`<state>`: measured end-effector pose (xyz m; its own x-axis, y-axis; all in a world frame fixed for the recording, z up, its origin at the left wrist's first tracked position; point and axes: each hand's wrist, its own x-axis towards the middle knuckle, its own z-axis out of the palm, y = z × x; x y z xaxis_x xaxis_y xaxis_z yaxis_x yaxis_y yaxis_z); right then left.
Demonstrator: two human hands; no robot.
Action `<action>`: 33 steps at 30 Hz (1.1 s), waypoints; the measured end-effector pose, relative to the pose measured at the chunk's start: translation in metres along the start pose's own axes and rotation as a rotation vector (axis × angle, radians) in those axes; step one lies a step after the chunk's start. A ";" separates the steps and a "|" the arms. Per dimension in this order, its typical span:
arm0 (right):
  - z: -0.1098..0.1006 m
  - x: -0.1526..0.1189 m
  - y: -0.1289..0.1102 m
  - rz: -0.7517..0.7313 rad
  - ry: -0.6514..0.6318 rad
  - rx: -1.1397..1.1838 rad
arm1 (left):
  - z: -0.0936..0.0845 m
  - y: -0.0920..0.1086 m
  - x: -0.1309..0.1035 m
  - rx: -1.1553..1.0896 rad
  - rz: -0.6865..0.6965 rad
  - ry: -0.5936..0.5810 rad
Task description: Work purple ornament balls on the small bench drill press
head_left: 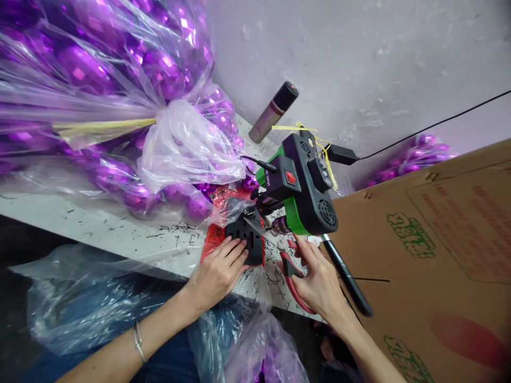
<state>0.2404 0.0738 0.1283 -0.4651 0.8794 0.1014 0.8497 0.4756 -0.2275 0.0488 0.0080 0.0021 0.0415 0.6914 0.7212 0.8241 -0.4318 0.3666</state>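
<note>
My left hand point(223, 266) lies with its fingers flat on the slotted black base plate point(248, 240) of a small green-and-black bench drill point(305, 186). My right hand point(319, 274) is closed around a pair of scissors point(293, 284) with red-and-black handles, just right of the plate and under the drill's head. The scissor blades point up and left toward the middle of the drill. Under the base plate lies a red sheet point(213, 240), and crumpled clear plastic touches the plate's far side. The fingers of my right hand partly hide the scissor handles.
Large clear bags of shiny purple balls point(80, 69) fill the left, one tied in a bunch point(187, 143). A spray can point(273, 111) stands behind. At right, a cardboard box point(439, 255) borders the white table point(159, 242), which is strewn with dark shavings. A black lever point(347, 279) juts toward me.
</note>
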 end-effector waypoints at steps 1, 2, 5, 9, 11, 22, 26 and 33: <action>-0.001 0.001 -0.001 0.034 -0.045 0.058 | 0.000 0.000 0.000 0.000 0.001 -0.001; -0.004 0.003 -0.002 0.077 -0.099 0.131 | -0.001 0.000 0.001 0.000 0.002 -0.003; -0.017 0.011 -0.009 0.213 -0.294 0.382 | -0.002 -0.001 0.001 0.005 0.007 -0.014; -0.033 0.022 -0.016 0.308 -0.529 0.529 | -0.002 -0.001 0.001 0.007 0.008 -0.023; -0.034 0.021 -0.016 0.282 -0.510 0.449 | -0.002 -0.001 0.000 0.009 0.006 -0.029; 0.003 -0.004 0.005 -0.196 0.173 -0.238 | 0.000 -0.001 -0.001 0.008 0.003 -0.011; -0.002 0.003 0.007 -0.196 0.095 -0.145 | -0.001 -0.001 -0.001 0.008 0.006 -0.013; 0.000 0.033 0.047 -0.389 -0.071 -0.185 | -0.002 -0.001 0.001 0.006 0.014 -0.013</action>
<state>0.2648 0.1249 0.1208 -0.7700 0.6333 0.0772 0.6348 0.7727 -0.0072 0.0471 0.0080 0.0031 0.0602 0.6931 0.7183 0.8266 -0.4380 0.3533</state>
